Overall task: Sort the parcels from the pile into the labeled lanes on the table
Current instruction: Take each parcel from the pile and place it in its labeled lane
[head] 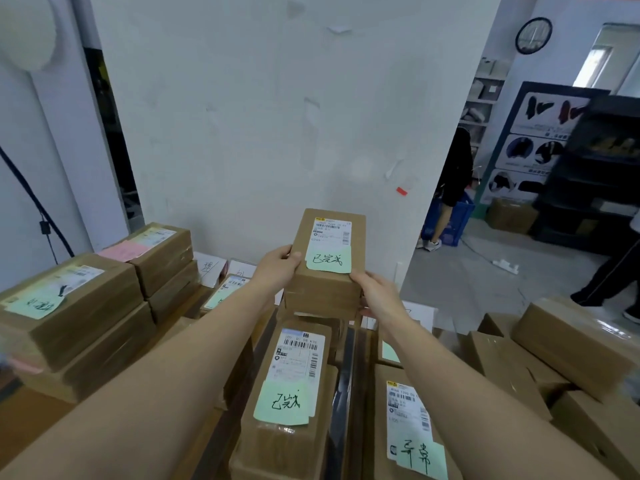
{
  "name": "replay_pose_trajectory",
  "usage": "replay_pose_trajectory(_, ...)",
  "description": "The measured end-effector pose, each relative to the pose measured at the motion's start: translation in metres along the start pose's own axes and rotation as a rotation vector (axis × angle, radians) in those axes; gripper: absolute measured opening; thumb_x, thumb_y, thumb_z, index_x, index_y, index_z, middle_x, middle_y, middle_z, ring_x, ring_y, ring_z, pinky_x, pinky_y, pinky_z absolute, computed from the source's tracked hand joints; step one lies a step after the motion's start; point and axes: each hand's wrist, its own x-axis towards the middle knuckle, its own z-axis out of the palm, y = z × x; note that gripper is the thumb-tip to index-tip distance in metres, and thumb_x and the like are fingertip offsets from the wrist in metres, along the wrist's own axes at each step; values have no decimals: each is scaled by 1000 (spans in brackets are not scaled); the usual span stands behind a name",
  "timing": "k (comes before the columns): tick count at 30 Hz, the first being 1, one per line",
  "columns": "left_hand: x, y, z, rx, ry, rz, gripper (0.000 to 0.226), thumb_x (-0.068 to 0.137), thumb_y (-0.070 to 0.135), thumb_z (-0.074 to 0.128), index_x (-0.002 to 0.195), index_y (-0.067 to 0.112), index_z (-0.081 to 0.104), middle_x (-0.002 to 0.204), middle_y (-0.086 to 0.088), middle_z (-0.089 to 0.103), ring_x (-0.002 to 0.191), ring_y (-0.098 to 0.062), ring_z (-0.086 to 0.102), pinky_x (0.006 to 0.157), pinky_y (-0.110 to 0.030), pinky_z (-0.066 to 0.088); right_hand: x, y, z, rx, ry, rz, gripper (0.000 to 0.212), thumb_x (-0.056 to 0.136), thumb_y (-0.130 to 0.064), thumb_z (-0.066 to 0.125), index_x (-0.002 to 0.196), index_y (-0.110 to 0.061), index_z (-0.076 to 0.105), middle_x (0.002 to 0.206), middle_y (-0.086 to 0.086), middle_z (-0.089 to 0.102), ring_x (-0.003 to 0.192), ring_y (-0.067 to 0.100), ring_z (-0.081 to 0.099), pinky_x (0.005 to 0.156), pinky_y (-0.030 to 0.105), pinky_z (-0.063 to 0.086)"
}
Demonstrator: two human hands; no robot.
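Both hands are on one brown cardboard parcel (327,282), held up mid-view above the other boxes, in front of the white wall (259,116). The left hand (280,266) grips the near left corner, thumb on top. The right hand (379,294) grips the near right corner, fingers curled under. Can't tell if it rests on the box just below or hangs clear.

Counts:
- Left: 4 brown boxes in two stacks of two, a front stack (79,327) and a rear stack (166,268).
- Centre, near: 1 long brown box (277,445), and 1 more, the right-hand box (381,427), beside it.
- 1 half-hidden box (227,289) behind the left forearm.
- Right: a loose pile of plain brown boxes (571,344), at least 4, no labels showing.

Labels:
- The held parcel has a white printed shipping label (331,230) with barcodes, print too small to read. Its pale green sticky note (329,259) is handwritten "已完成".
- The long box's green note (282,403) has the same "已完成".
- The right-hand box's green note (420,459) looks like "异常".
- The front stack's green note (34,306) is not legible.
- The rear stack has 1 pink note (123,251).
- White paper sheets (209,268) lie flat by the wall, handwritten and partly covered.

Background: a round black wall clock (533,35), and a person in black (455,174) beside a blue crate (453,220).
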Motion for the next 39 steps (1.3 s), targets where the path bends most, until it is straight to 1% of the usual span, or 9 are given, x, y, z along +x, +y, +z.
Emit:
replay_pose_trajectory(8, 36, -20, -1, 41, -35, -38, 27, 100, 28, 43, 120, 29, 60, 119, 2, 66, 106, -21, 61, 97, -45, 50, 20, 4, 10, -30, 32, 68, 9, 101, -33, 56, 108, -27, 56, 96, -10, 63, 88, 10, 59, 71, 27, 50)
replay_pose_trajectory(13, 41, -32, -1, 65, -56, -91, 30, 101, 25, 41, 126, 23, 57, 117, 1, 63, 103, -21, 58, 89, -37, 50, 20, 12, 23, -72, 57, 135, 40, 99, -40, 56, 134, -20, 56, 125, 1, 64, 115, 25, 59, 100, 46, 53)
replay_pose_trajectory(17, 43, -36, 0, 135, -73, -55, 36, 104, 25, 36, 136, 17, 49, 125, -3, 57, 100, -18, 48, 79, -31, 39, 16, 11, 28, -85, 62, 137, 47, 102, -40, 51, 143, -17, 50, 134, 3, 59, 121, 25, 57, 102, 43, 50)
replay_pose_trajectory(21, 43, -37, -1, 268, -80, -8, 36, 104, 28, 34, 134, 15, 48, 133, -6, 55, 112, -24, 51, 85, -33, 41, 9, 11, 32, -217, 91, 105, 54, 101, -50, 45, 147, -20, 46, 144, 3, 53, 130, 25, 50, 110, 47, 44)
replay_pose_trajectory(26, 41, -22, -4, 537, -88, 199, 33, 104, 25, 36, 131, 11, 48, 131, -8, 55, 119, -26, 51, 85, -32, 38, -8, 7, 27, -436, 159, 17, 62, 102, -50, 44, 153, -16, 36, 155, 6, 44, 140, 26, 43, 111, 42, 39)
replay_pose_trajectory(30, 36, -10, 5, 812, -84, 426, 42, 102, 27, 39, 139, 7, 40, 134, -13, 49, 122, -29, 46, 98, -39, 41, -23, 7, 10, -629, 197, -33, 58, 104, -46, 44, 152, -15, 37, 154, 7, 45, 140, 27, 43, 111, 41, 37)
replay_pose_trajectory(33, 23, 2, 22, 987, -107, 601, 39, 101, 27, 41, 133, 7, 46, 136, -10, 49, 126, -28, 42, 102, -39, 38, -36, 7, -10, -765, 232, -64, 59, 103, -45, 47, 154, -19, 34, 157, 3, 41, 142, 26, 41, 114, 42, 37)
replay_pose_trajectory(36, 2, 15, 45, 1034, -156, 745, 30, 100, 26, 43, 120, 6, 53, 126, -10, 54, 120, -26, 44, 98, -38, 39, -55, 4, -39, -905, 254, -72, 55, 104, -38, 46, 153, -16, 35, 155, 7, 43, 141, 27, 40, 113, 41, 37)
replay_pose_trajectory(39, -21, 27, 74, 1047, -202, 840, 35, 99, 31, 47, 125, 9, 51, 127, -8, 55, 119, -25, 47, 96, -37, 41, -77, 3, -71, -1034, 304, -56, 52, 102, -38, 48, 148, -15, 42, 149, 9, 48, 136, 28, 44, 108, 39, 40)
